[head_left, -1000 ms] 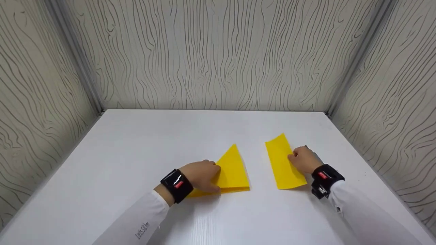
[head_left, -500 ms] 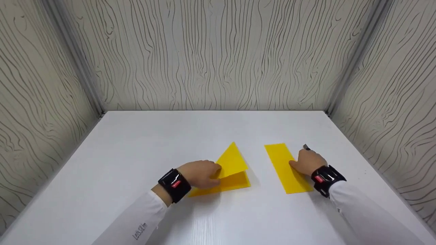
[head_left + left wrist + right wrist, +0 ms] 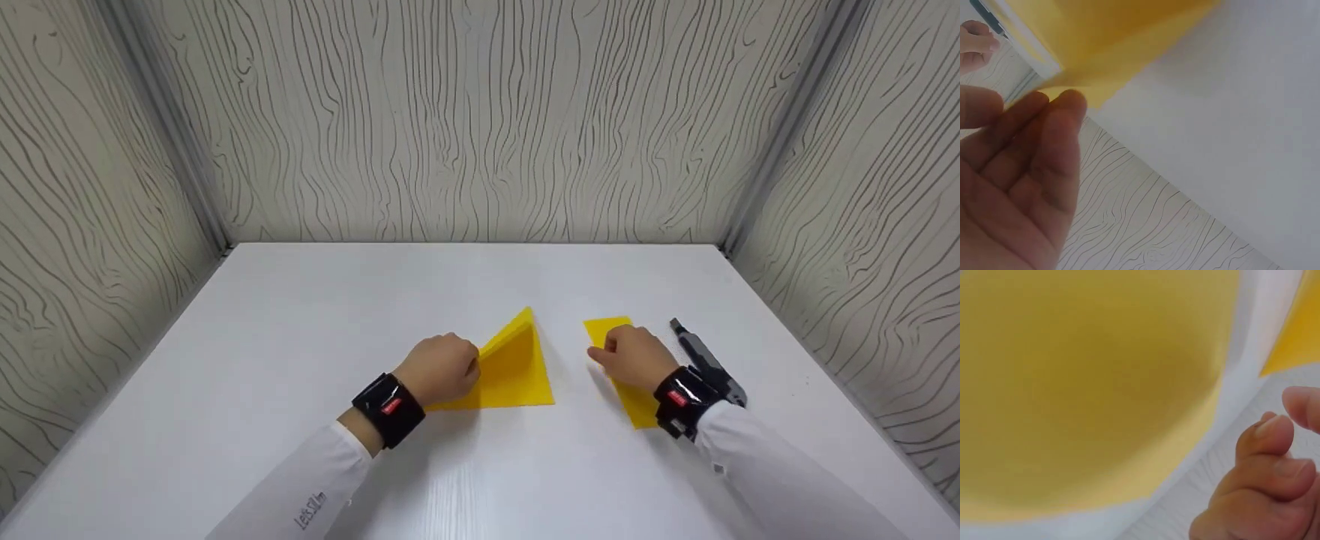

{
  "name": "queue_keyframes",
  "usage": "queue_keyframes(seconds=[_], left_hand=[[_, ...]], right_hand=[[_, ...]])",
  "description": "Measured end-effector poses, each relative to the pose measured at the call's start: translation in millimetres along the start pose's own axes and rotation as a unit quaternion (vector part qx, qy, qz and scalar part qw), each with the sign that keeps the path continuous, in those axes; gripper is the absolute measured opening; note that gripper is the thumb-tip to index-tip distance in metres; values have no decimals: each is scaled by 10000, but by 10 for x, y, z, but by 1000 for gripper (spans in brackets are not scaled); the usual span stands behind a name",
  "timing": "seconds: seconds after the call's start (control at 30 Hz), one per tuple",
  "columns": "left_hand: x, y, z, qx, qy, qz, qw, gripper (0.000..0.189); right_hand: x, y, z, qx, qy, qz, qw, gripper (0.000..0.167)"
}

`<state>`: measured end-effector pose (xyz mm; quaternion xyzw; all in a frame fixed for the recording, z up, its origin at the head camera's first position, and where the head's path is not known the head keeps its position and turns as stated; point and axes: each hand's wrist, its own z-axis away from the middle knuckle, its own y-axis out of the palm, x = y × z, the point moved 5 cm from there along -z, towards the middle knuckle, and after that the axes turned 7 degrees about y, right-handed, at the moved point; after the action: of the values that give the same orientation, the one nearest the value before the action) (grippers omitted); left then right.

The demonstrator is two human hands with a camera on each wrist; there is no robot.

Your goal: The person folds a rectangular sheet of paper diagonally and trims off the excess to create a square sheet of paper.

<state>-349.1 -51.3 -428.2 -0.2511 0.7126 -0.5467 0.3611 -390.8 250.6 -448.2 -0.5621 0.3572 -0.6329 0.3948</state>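
Observation:
My left hand point(image 3: 439, 367) pinches the raised flap of a folded sheet of yellow paper point(image 3: 519, 379). The flap tilts up from the table, and a darker inner face shows beneath it. In the left wrist view, the paper point(image 3: 1129, 34) meets the tips of the fingers. Over a strip of yellow paper point(image 3: 639, 411) hovers my right hand point(image 3: 636, 356), which covers its middle. The fingers of the right hand are loosely curled, with the thumb apart, and hold nothing. Below them in the right wrist view the strip point(image 3: 1084, 399) looks large and blurred.
A grey and black utility knife point(image 3: 709, 364) lies right of the strip, partly behind the right wristband point(image 3: 684, 397). All this is on a white table point(image 3: 337, 300), enclosed by wood-patterned panels point(image 3: 465, 120) at the back and both sides.
The right hand has let go of the strip, which now lies flat, and has moved left over it, uncovering the knife. The left hand has lifted the sheet's flap up and open.

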Motion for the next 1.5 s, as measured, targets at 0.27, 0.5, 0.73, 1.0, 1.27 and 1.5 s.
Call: queue_keyframes(seconds=[0.27, 0.5, 0.73, 1.0, 1.27, 1.5], left_hand=[[55, -62, -27, -617, -426, 368, 9965, 22], [-4, -154, -25, -1329, -36, 991, 9862, 21], [-36, -237, 33, -1746, 748, 1244, 9739, 18], [138, -272, 33, -1963, 944, 1677, 9615, 16], [394, -251, 34, -1519, 217, 3155, 9364, 24], [522, -196, 65, -1276, -620, 3379, 9304, 24]], right_hand=[[222, 230, 21, 691, 97, -628, 9956, 45], [239, 255, -14, 1108, 307, -1695, 9788, 61], [223, 99, -52, 1352, -486, -3780, 9146, 48], [275, -155, -3, 128, -1741, -3077, 9353, 26], [323, -187, 88, -363, -2577, -2991, 9181, 29], [428, -125, 152, -1387, -3764, -1264, 9073, 30]])
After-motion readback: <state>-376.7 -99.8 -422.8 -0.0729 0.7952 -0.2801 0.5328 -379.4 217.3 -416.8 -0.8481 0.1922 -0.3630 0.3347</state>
